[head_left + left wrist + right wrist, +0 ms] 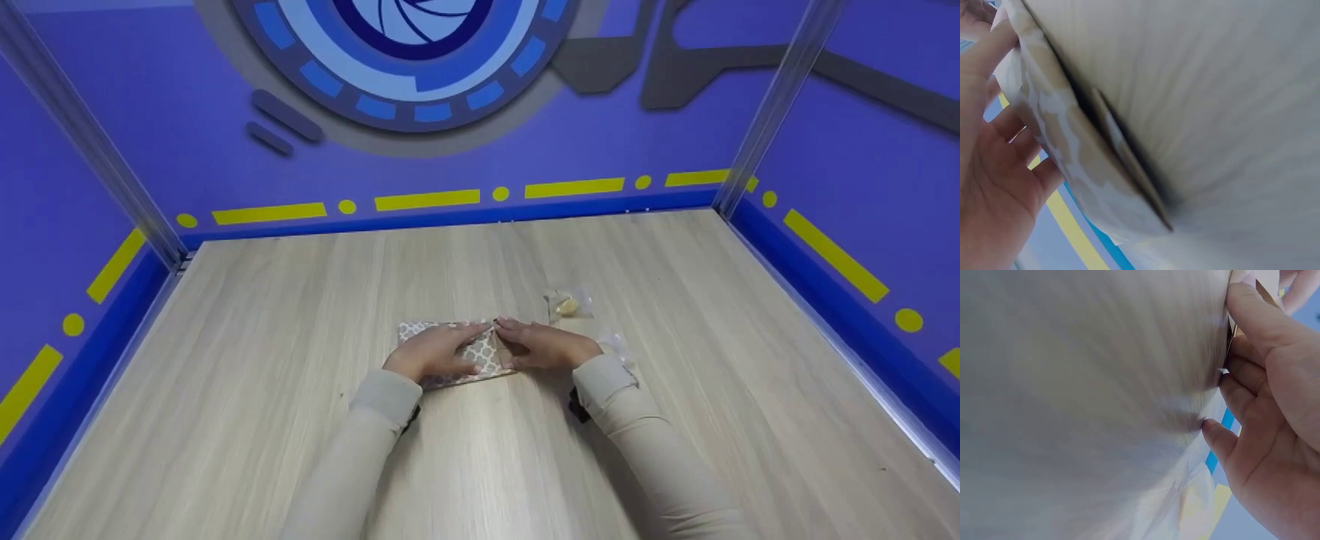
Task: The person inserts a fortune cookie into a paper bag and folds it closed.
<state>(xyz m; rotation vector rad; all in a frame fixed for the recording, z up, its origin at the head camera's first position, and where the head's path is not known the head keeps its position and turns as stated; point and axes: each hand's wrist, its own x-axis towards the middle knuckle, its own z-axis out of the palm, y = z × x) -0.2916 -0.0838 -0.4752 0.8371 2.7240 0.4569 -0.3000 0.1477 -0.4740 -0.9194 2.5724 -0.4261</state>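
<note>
A flat packet in tan-and-white lattice-patterned paper [486, 352] lies on the table in the head view, its right end plain brown. My left hand [435, 352] holds it from the left, thumb near the front edge and fingers over the top. From the right, my right hand [551, 346] pinches the plain end, its fingertips close to those of the left. In the left wrist view, the patterned packet [1072, 135] shows a thin brown flap [1129, 157] standing slightly apart from its near side. Most of the right end is hidden behind the right hand.
A small clear plastic bag with a yellowish thing inside [568, 306] lies behind the right hand. More clear plastic [619, 349] lies beside the right wrist. Blue-purple panels [510, 161] wall the wood-grain table [262, 360] at the back and both sides.
</note>
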